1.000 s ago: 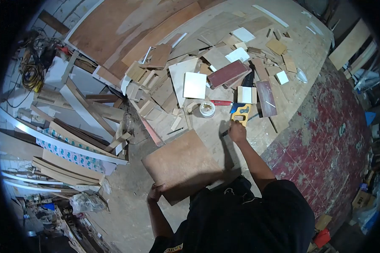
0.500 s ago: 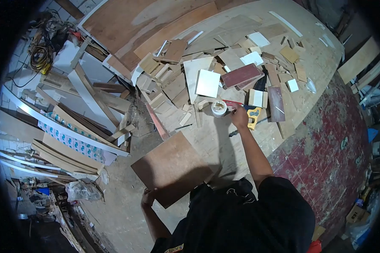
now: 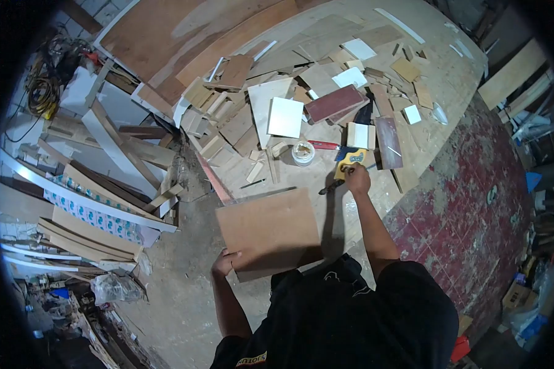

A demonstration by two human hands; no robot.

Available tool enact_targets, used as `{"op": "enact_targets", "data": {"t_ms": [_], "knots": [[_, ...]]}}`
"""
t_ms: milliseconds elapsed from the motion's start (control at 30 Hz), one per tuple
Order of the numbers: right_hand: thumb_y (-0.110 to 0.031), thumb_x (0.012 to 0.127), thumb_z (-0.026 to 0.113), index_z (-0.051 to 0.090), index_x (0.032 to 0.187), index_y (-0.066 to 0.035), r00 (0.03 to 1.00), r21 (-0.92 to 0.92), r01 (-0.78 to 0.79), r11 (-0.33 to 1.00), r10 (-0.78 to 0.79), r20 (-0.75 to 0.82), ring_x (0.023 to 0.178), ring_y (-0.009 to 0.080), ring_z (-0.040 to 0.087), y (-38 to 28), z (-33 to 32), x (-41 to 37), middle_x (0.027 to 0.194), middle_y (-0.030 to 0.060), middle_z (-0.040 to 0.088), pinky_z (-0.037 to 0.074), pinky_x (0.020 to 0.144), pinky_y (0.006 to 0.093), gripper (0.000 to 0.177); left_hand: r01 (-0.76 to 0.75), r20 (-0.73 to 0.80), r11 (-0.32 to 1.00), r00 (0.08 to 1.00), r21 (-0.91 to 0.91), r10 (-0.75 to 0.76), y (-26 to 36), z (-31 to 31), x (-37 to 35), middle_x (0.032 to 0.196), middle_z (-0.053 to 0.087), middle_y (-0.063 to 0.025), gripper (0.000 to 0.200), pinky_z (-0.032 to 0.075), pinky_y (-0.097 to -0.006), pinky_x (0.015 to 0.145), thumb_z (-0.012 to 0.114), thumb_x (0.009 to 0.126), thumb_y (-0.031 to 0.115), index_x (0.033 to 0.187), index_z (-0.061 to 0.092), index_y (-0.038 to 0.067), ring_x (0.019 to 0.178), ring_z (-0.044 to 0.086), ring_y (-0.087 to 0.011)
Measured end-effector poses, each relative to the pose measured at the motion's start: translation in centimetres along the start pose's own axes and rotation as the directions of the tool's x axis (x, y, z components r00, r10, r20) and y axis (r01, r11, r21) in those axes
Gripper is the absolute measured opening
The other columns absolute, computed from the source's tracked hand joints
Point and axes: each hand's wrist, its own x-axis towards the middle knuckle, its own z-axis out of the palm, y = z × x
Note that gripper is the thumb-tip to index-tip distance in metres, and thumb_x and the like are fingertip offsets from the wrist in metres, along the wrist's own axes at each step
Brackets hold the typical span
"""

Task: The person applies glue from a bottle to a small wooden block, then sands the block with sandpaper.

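My left hand (image 3: 225,262) grips the lower left edge of a flat brown wooden board (image 3: 268,227), its thumb on top. The board lies tilted low in front of my body, over the near side of the table. My right hand (image 3: 357,179) is closed at the yellow handle (image 3: 349,161) of a saw on the table. Just left of it stands an open jar (image 3: 303,153) with a white rim. A tool with a red handle (image 3: 324,145) lies between the jar and the saw.
Wood offcuts (image 3: 235,126) are heaped across the table (image 3: 437,147). A white block (image 3: 285,117) and a dark red block (image 3: 334,103) lie behind the jar. Long boards and curved strips (image 3: 92,203) lean at the left. Stained red floor (image 3: 461,227) shows at the right.
My right hand has left the red-handled tool beside the jar and moved nearer, onto the yellow handle. The board in my left hand has turned and now sits squarer to the table.
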Motion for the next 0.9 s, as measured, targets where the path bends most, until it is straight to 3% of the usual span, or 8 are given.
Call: {"op": "enact_targets", "data": {"t_ms": [67, 167, 200, 333, 533, 600, 767, 900], "knots": [[-0.033, 0.078, 0.068, 0.053, 0.109, 0.003, 0.990, 0.043, -0.132, 0.990, 0.133, -0.035, 0.102, 0.0366, 0.059, 1.0, -1.7, -0.2, 0.110, 0.0243, 0.060, 0.049, 0.085, 0.0435, 0.050, 0.081, 0.058, 0.997, 0.995, 0.016, -0.081, 1.6, 0.9, 2.0, 0.114, 0.063, -0.0073, 0.045, 0.046, -0.0333, 0.090, 0.068, 0.081, 0.015, 0.121, 0.057, 0.000, 0.103, 0.060, -0.0186], [-0.036, 0.077, 0.070, 0.051, 0.112, 0.004, 0.967, 0.229, -0.235, 0.945, 0.250, -0.040, 0.102, 0.0389, 0.059, 3.4, -0.4, 0.7, 0.110, 0.0268, 0.060, 0.049, 0.085, 0.0437, 0.057, 0.172, 0.133, 0.982, 0.975, 0.073, -0.180, 4.0, 3.5, 4.7, 0.113, 0.064, -0.0072, 0.044, 0.047, -0.0335, 0.090, 0.069, 0.081, 0.016, 0.121, 0.057, 0.001, 0.102, 0.061, -0.0180], [-0.037, 0.076, 0.072, 0.052, 0.112, 0.003, 0.951, 0.244, -0.308, 0.920, 0.305, 0.050, 0.102, 0.0386, 0.060, 4.2, 0.4, 1.5, 0.109, 0.0250, 0.062, 0.049, 0.085, 0.0432, 0.058, 0.189, 0.149, 0.976, 0.968, 0.107, -0.204, 4.7, 4.1, 5.3, 0.112, 0.064, -0.0070, 0.044, 0.047, -0.0337, 0.090, 0.069, 0.081, 0.016, 0.121, 0.058, 0.001, 0.101, 0.061, -0.0178], [-0.035, 0.075, 0.073, 0.056, 0.110, 0.000, 0.949, 0.263, -0.316, 0.912, 0.302, 0.093, 0.099, 0.0352, 0.063, 4.1, 1.0, 2.1, 0.101, 0.0199, 0.066, 0.050, 0.085, 0.0420, 0.052, 0.223, 0.143, 0.954, 0.957, 0.199, -0.253, 5.2, 4.0, 8.0, 0.113, 0.063, -0.0068, 0.044, 0.048, -0.0346, 0.090, 0.069, 0.082, 0.018, 0.121, 0.057, 0.001, 0.101, 0.062, -0.0178], [-0.032, 0.079, 0.067, 0.059, 0.106, 0.001, 0.963, 0.189, -0.265, 0.946, 0.247, 0.112, 0.099, 0.0375, 0.062, 4.0, 2.0, 3.6, 0.102, 0.0227, 0.065, 0.050, 0.085, 0.0428, 0.043, 0.209, 0.213, 0.970, 0.949, 0.126, -0.233, 5.8, 4.3, 8.0, 0.115, 0.063, -0.0060, 0.045, 0.049, -0.0356, 0.088, 0.070, 0.082, 0.018, 0.122, 0.056, 0.001, 0.102, 0.062, -0.0184], [-0.030, 0.081, 0.065, 0.058, 0.106, 0.002, 0.966, 0.234, -0.253, 0.939, 0.231, 0.118, 0.099, 0.0385, 0.062, 3.6, 1.7, 4.1, 0.102, 0.0240, 0.064, 0.050, 0.085, 0.0435, 0.041, 0.250, 0.116, 0.949, 0.955, 0.190, -0.275, 6.0, 4.3, 7.7, 0.115, 0.063, -0.0057, 0.044, 0.048, -0.0355, 0.090, 0.069, 0.083, 0.016, 0.122, 0.056, 0.001, 0.102, 0.061, -0.0185], [-0.024, 0.082, 0.061, 0.058, 0.108, 0.001, 0.968, 0.346, -0.197, 0.917, 0.237, -0.078, 0.097, 0.0407, 0.061, 1.1, -3.1, 2.7, 0.103, 0.0263, 0.063, 0.049, 0.084, 0.0463, 0.036, 0.188, 0.230, 0.969, 0.947, 0.163, -0.222, 5.5, 3.8, 8.6, 0.114, 0.062, -0.0061, 0.046, 0.045, -0.0342, 0.092, 0.070, 0.080, 0.014, 0.123, 0.055, 0.002, 0.106, 0.059, -0.0202], [-0.022, 0.082, 0.061, 0.053, 0.111, 0.000, 0.948, 0.206, -0.239, 0.949, 0.274, -0.163, 0.096, 0.0406, 0.062, -0.2, -6.7, 0.1, 0.102, 0.0253, 0.064, 0.049, 0.083, 0.0466, 0.037, 0.070, 0.325, 0.992, 0.940, 0.102, -0.100, 4.2, 3.4, 11.3, 0.122, 0.056, -0.0054, 0.059, 0.046, -0.0352, 0.091, 0.074, 0.077, 0.016, 0.128, 0.048, 0.003, 0.113, 0.054, -0.0200]]}}
